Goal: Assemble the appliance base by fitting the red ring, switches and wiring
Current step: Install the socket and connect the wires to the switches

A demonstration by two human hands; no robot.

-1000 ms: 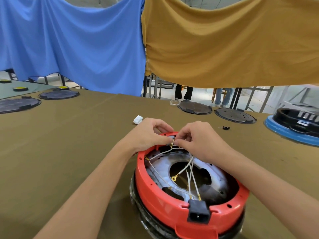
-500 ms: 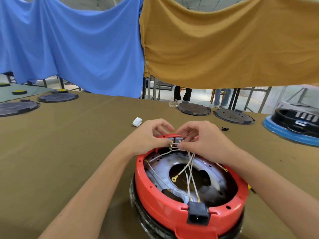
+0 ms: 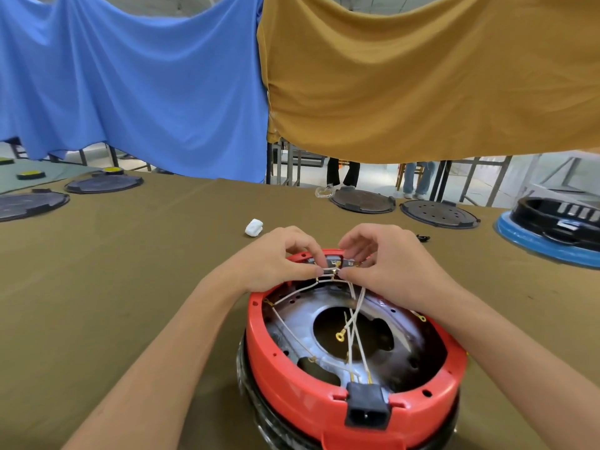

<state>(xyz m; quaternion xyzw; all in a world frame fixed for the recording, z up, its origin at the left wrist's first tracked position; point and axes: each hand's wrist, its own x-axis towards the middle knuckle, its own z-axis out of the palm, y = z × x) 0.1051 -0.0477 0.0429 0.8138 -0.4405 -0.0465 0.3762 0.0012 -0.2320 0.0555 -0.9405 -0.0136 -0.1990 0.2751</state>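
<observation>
1. The red ring (image 3: 292, 381) sits on top of the dark base (image 3: 259, 410) on the olive table (image 3: 113, 287), already seated, so the ring step looks done.
2. At the far rim of the red ring, both hands meet over the small switch block (image 3: 341, 263), which sits tucked just inside that rim.
3. The left hand (image 3: 276, 264) has thumb and forefinger pinched on a white wire (image 3: 325, 271) just short of its brass terminal (image 3: 334, 271); the other fingers arch loosely above.
4. The right hand (image 3: 389, 264) mirrors it, thumb tip pressed to the same junction from the other side, fingers curled over the switch block (what they touch underneath is hidden).
5. My read: the step in hand is pushing that terminal onto a switch tab.
6. To do it well, hold the metal end rather than the wire, line it up flat with the tab, and push straight; steady the switch block with the right hand so it does not pop out of the rim.
7. Inside the red ring, loose wires (image 3: 357, 319) cross the middle opening, one ending in a free ring lug (image 3: 339, 335), so wiring is still unfinished.
8. At the near rim of the red ring, the black power socket (image 3: 367, 405) is fitted, with wires running to it.
9. Watch the crossing strands: tugging one could drag its neighbour.
</observation>
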